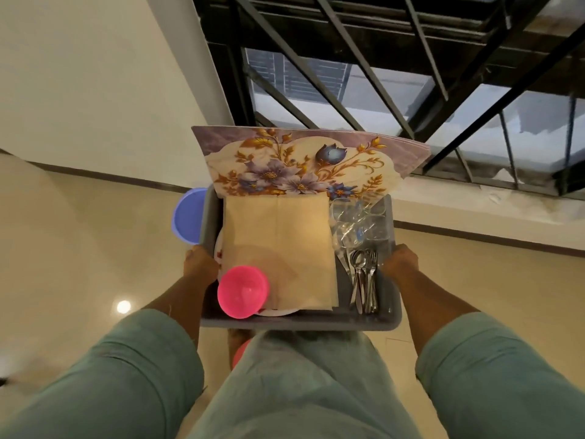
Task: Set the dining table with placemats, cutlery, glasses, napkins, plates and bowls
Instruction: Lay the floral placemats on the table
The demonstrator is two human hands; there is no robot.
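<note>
Grey tub (300, 323) carried at waist height, left hand (201, 264) and right hand (401, 263) each gripping a side rim. Inside: floral placemats (304, 160) leaning at far end, beige napkins (280, 251) over plates, clear glasses (361, 221), pink bowl (243, 291), cutlery (365, 280) at right.

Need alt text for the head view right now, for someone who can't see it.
A person carries a grey tray, left hand and right hand gripping its sides. It holds floral placemats, beige napkins, a pink bowl, glasses and cutlery.
</note>
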